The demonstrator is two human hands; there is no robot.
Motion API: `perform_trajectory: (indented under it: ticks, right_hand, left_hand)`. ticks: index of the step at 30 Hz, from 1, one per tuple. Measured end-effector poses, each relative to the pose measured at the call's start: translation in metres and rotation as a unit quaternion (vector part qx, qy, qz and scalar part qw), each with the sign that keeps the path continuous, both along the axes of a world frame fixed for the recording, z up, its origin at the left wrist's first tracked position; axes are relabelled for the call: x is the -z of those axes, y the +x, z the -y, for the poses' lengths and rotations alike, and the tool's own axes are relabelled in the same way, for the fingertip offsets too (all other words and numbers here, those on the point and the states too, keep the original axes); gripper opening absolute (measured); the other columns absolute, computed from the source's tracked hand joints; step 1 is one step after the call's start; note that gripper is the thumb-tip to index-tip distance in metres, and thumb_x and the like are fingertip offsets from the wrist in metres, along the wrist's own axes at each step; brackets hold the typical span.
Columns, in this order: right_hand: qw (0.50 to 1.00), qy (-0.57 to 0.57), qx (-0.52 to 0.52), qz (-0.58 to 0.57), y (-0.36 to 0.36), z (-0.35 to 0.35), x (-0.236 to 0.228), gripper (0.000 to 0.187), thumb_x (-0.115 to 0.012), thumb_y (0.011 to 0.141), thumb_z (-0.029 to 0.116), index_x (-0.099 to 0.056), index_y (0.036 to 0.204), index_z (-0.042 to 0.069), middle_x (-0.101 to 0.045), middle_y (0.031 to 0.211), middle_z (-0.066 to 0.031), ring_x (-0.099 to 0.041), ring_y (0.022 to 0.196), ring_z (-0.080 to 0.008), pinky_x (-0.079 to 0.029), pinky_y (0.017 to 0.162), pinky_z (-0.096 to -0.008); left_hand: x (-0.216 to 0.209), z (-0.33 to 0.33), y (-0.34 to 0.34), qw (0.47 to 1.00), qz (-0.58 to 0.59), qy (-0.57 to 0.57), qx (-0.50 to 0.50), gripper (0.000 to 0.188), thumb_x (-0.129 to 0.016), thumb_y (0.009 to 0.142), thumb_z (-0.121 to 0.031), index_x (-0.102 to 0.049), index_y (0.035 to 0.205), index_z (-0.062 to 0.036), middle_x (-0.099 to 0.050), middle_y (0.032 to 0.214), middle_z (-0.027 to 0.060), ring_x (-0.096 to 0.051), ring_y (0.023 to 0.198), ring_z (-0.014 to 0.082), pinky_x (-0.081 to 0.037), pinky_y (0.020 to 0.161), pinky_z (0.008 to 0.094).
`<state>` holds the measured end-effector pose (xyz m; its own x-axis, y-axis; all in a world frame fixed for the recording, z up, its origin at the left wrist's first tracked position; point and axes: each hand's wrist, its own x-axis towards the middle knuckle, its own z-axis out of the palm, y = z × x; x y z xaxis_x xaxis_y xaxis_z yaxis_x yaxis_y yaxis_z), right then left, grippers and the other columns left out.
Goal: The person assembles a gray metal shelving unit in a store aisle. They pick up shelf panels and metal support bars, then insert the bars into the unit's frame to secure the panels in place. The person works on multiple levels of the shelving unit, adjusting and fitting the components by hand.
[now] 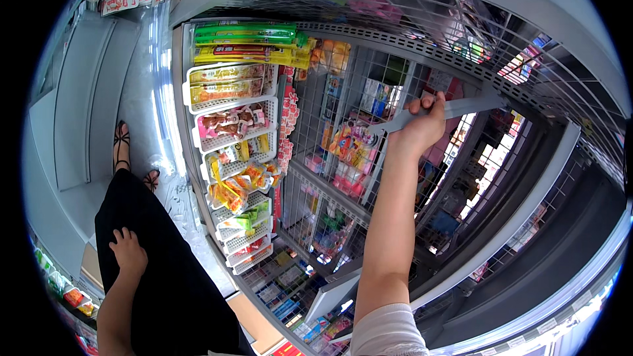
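My right hand (424, 126) reaches forward into a grey shelving unit. Its fingers wrap around a flat grey metal shelf bracket (469, 105), which slants up to the right toward a perforated upright. The bracket's far end lies close to that upright; I cannot tell if it is hooked in. Low at the left, my left hand (129, 252) lies on my leg in black clothing (168, 270), fingers a little spread and holding nothing. A wire mesh back panel (316, 128) stands behind the right hand.
White plastic baskets (232, 125) of packaged snacks line the rack's left side, with green and yellow packets (247, 34) beyond them. A pale shelf panel (504, 201) runs along the right. Another grey shelf unit (72, 99) stands across the shiny floor (181, 217).
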<state>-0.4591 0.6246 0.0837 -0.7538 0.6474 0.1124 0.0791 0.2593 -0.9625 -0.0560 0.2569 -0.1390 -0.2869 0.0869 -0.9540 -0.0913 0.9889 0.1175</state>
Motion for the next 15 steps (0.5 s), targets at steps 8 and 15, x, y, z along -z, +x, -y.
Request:
perform_trajectory:
  ticks: [8, 15]
  right_hand:
    - [0.994, -0.109, -0.023, 0.024, -0.001, 0.019, 0.000, 0.038, -0.028, 0.099, 0.037, -0.044, 0.110, 0.005, -0.038, 0.070, 0.0009, -0.032, 0.055, -0.0107, -0.030, 0.054, -0.0277]
    - [0.965, -0.261, -0.001, 0.019, -0.022, 0.033, -0.023, 0.040, -0.028, 0.098, 0.040, -0.045, 0.107, 0.005, -0.038, 0.067, 0.0019, -0.034, 0.055, -0.0110, -0.030, 0.052, -0.0275]
  left_hand:
    - [0.012, 0.001, 0.017, 1.000, -0.015, -0.009, 0.008, 0.051, -0.059, 0.081, -0.020, -0.050, 0.127, -0.0016, -0.040, 0.136, 0.0151, -0.033, 0.130, 0.0356, -0.035, 0.098, 0.0522]
    - [0.002, -0.003, 0.008, 1.000, -0.007, -0.013, 0.027, 0.053, -0.060, 0.080, -0.024, -0.051, 0.127, -0.0022, -0.041, 0.136, 0.0142, -0.033, 0.130, 0.0351, -0.037, 0.095, 0.0504]
